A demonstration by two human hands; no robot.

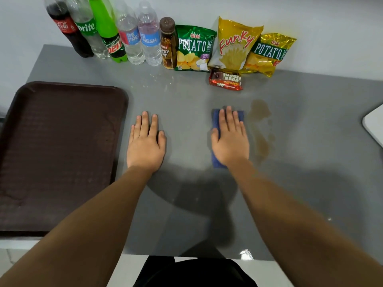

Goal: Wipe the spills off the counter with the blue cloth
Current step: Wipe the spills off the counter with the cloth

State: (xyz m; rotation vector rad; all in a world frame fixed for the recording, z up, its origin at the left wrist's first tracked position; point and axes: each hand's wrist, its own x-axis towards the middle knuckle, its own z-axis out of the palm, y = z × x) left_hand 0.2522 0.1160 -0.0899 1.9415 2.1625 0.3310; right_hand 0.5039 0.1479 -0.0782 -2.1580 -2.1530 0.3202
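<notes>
We look down on a grey bench (pixel 186 96) from head height, our two bare forearms reaching forward. Our left hand (pixel 146 143) lies flat on the bench, fingers straight and relaxed, grasping nothing. Our right hand (pixel 230 139) presses flat, fingers straight, on a folded blue cloth (pixel 216 160); the cloth shows past the fingertips and beside the wrist. Just to the right of the cloth is a brownish spill (pixel 261 129), a larger patch with smaller drops trailing toward us. To the left of our left hand sits a dark brown tray (pixel 58 154). Along the far wall stands a row of bottles: cola (pixel 68 30), Sprite (pixel 88 27), Mountain Dew (pixel 109 32), two water bottles (pixel 138 36) and a small brown bottle (pixel 168 44). Beside them lean three crisp bags (pixel 234 44), with a fudge bar packet (pixel 226 80) lying in front.
</notes>
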